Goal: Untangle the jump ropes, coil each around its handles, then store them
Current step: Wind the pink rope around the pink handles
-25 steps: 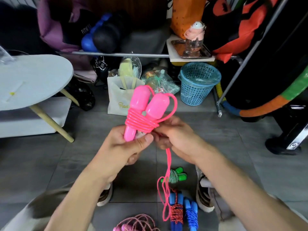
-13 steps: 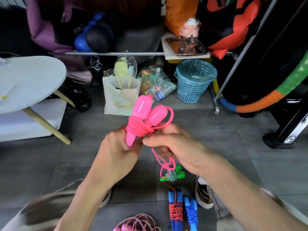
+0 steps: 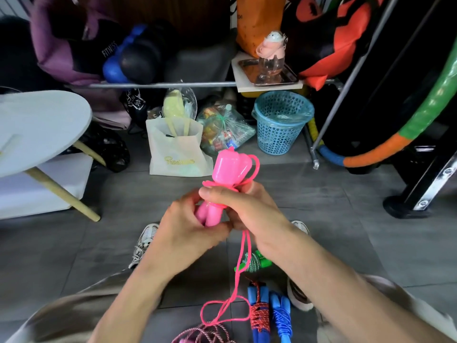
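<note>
- The pink jump rope handles (image 3: 230, 167) stand side by side, long axis roughly upright, fat ends pointing up and away from the person, narrow ends down between the two hands.
- They are held in the air over the grey tile floor (image 3: 346, 219), at mid-frame, in front of the person's knees.
- A few turns of pink rope (image 3: 243, 263) wrap the handles at their waist; one loop arcs past the right side of the fat ends, and the loose remainder hangs straight down from the hands and curls on the floor.
- The left hand (image 3: 188, 233) has its grip curled round the narrow lower ends of the handles.
- The right hand (image 3: 244, 209) has its grip closed over the wrapped middle, thumb laid across the front and fingers curled behind.
- On the floor below, near the person's shoes: a green-handled rope (image 3: 257, 261) already coiled, a blue-handled rope with red cord (image 3: 258, 313) and, just beside it, a blue-handled rope with blue cord (image 3: 280, 315), both wound.
- At the bottom edge lies a loose pink-and-white twisted rope (image 3: 207, 334).
- Further out stand a white paper bag (image 3: 173, 154), a blue mesh basket (image 3: 279, 129), and, at left, a round white table (image 3: 42, 125).
</note>
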Tool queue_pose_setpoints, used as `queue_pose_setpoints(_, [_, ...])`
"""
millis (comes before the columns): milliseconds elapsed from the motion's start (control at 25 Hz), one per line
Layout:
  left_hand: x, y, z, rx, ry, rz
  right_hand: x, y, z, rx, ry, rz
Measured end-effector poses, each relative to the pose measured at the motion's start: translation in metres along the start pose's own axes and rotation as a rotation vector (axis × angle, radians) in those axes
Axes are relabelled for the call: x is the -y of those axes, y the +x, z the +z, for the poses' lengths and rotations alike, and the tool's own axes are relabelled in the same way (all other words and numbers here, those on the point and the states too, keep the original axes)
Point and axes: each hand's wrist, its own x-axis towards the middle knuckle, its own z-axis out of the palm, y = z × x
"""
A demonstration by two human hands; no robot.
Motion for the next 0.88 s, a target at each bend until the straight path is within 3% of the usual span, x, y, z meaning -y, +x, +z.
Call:
queue_pose_setpoints(160, [-0.001, -0.011, -0.008, 0.383, -0.597, -0.078, 0.008, 0.002, -0.010, 0.156, -0.028, -0.050])
queue_pose_setpoints(400, [0.004, -0.013, -0.015, 0.586, -0.864, -0.040, 0.007, 0.009, -0.020, 0.310, 0.074, -0.149])
queue_pose_setpoints(640, [0.004, -0.015, -0.013, 0.624, -0.950, -0.033, 0.008, 0.011, -0.025, 0.404, 0.102, -0.130])
queue_pose_setpoints(880, [0.006, -0.014, -0.008, 0.292, -0.660, 0.003, 0.000, 0.018, -0.011, 0.211, -0.068, -0.079])
